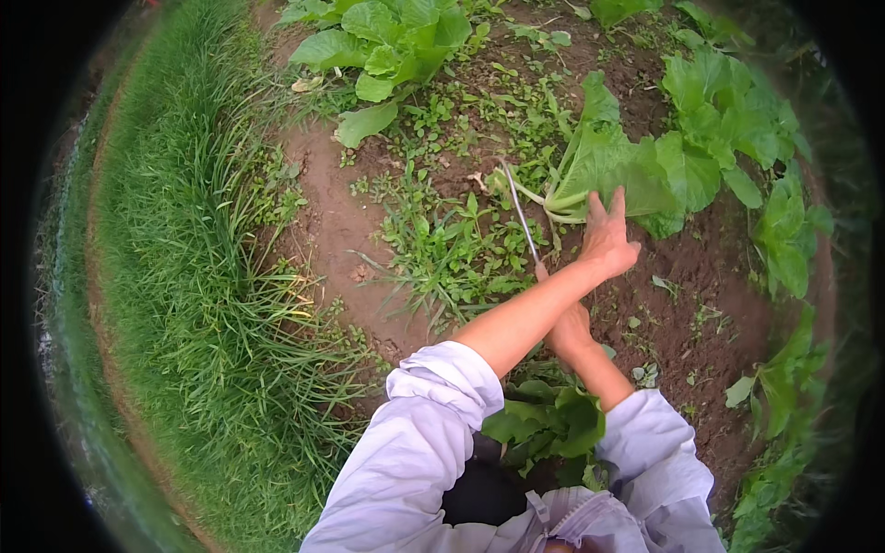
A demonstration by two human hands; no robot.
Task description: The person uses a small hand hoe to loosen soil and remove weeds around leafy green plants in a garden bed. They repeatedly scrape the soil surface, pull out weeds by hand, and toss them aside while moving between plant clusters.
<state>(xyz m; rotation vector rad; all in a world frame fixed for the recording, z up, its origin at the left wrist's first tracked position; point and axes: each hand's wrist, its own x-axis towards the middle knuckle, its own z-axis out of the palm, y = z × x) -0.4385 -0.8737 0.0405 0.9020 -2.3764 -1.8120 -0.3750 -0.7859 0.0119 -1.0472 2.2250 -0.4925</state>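
My left hand (pixel 610 238) rests against the leaves of a leafy green cabbage-like plant (pixel 608 166), its visible fingers spread. The plant leans over to the right, and its pale stalk base points left. My left forearm crosses over my right one. Lower down, my right hand (pixel 570 328) is closed around the handle of a sickle-like blade tool (pixel 520 211), partly hidden by the left forearm. Its thin metal blade slants up and left, with the tip near the left side of the plant's base. Whether the blade touches the stalk, I cannot tell.
Dense long-bladed grassy greens (pixel 228 290) fill the left side. Another leafy plant (pixel 387 55) grows at the top, and more leafy plants (pixel 733 117) stand at the right. Low weeds (pixel 456 242) cover the brown soil (pixel 332 207). Dark green leaves (pixel 553 422) lie below my forearms.
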